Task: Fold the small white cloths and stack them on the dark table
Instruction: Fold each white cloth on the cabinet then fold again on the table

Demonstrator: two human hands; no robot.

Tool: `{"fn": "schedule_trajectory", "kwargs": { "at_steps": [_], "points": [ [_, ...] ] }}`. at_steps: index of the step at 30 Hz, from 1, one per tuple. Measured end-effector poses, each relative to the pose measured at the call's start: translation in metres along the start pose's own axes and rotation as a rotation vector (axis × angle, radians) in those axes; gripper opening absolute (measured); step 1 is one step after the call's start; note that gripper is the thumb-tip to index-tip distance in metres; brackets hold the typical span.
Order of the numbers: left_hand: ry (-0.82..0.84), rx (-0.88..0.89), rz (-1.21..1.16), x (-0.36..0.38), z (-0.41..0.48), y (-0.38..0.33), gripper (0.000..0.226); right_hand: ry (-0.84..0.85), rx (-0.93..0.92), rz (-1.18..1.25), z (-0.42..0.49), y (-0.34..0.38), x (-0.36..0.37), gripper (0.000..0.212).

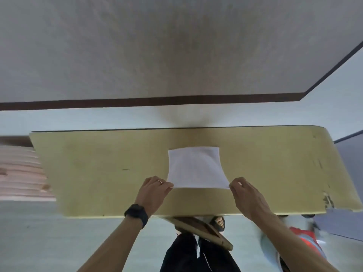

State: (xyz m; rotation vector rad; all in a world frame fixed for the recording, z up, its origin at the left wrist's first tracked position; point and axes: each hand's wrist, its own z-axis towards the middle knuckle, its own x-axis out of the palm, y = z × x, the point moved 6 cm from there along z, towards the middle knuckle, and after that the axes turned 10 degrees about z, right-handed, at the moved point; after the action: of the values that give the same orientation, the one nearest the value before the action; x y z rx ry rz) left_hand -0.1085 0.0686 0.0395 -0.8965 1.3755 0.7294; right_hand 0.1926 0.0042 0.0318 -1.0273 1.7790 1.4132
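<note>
Both arms reach forward over the yellowish surface (98, 173). The left hand (154, 188) and right hand (244, 193) pinch the white cloth's (194, 166) near corners with curled fingers.

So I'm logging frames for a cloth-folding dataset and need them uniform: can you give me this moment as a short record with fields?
item: one white cloth, spread out on the table
surface: table, top looks yellowish tan
left hand: left hand pinches the cloth's near left corner
right hand: right hand pinches the cloth's near right corner
stack: no folded stack in view
worn: dark watch on the left wrist
</note>
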Motion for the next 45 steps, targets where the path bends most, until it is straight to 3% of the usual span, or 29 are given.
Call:
{"fn": "schedule_trajectory", "kwargs": {
  "at_steps": [3,6,9,12,16,20,27,45],
  "points": [
    [0.108,0.037,-0.008,0.035,-0.038,-0.009,0.003,0.207,0.033,-0.052,-0.036,-0.006,0.040,0.019],
    [0.265,-0.002,-0.067,0.060,-0.069,-0.015,0.022,0.368,0.088,-0.089,-0.066,-0.009,0.067,0.017],
    [0.350,-0.124,-0.194,0.070,-0.077,-0.012,0.009,0.399,0.149,-0.037,-0.070,-0.015,0.079,0.014],
    [0.440,-0.347,-0.423,0.075,-0.064,0.003,0.020,0.336,0.279,0.140,-0.048,-0.022,0.080,0.022],
    [0.359,-0.681,-0.701,0.077,-0.028,0.027,0.008,0.106,0.489,0.473,-0.005,-0.032,0.069,0.014],
    [0.302,-0.829,-0.800,0.091,0.006,0.041,0.007,-0.065,0.665,0.673,0.029,-0.044,0.073,0.013],
    [0.284,-0.892,-0.809,0.120,0.021,0.048,0.009,-0.199,0.713,0.762,0.054,-0.056,0.085,0.017],
    [0.275,-0.872,-0.638,0.123,0.031,0.045,0.013,-0.122,0.597,0.475,0.078,-0.054,0.084,0.013]
  ]
}}
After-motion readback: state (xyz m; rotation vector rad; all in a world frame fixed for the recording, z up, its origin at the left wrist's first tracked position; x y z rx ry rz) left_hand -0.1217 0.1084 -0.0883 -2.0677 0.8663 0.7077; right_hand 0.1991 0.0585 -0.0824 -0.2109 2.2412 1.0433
